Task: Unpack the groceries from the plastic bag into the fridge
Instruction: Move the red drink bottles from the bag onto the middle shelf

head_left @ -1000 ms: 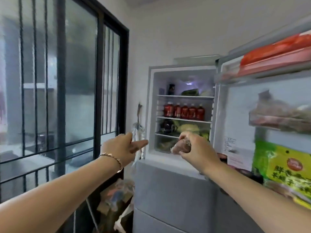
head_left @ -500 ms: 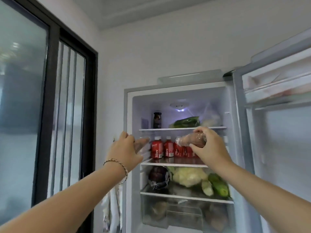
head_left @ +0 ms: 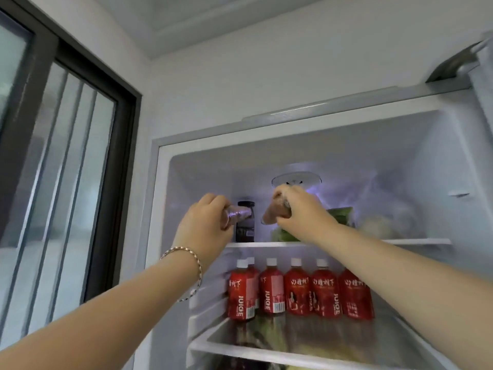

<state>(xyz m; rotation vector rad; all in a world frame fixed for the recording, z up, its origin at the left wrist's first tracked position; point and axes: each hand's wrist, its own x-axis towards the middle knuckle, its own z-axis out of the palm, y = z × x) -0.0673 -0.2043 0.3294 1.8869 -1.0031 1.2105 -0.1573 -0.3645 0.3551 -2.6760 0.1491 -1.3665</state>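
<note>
Metal bracelet (head_left: 186, 265) rings the left wrist; the left hand (head_left: 205, 225) curls round a crinkled clear-plastic bundle (head_left: 238, 212), while the right hand (head_left: 301, 212) grips a pinkish wrapped packet (head_left: 273, 214), both inside the open fridge (head_left: 157, 198) just above its top shelf (head_left: 416, 241). Below stand red juice bottles (head_left: 297, 289); behind, a dark jar (head_left: 245, 233) and leafy greens (head_left: 341, 216)

Jar (head_left: 246, 231) stands on the top shelf (head_left: 413, 241), left of seemingly bagged greens (head_left: 340, 216); bottles (head_left: 298, 289) line the shelf below (head_left: 266, 355).
</note>
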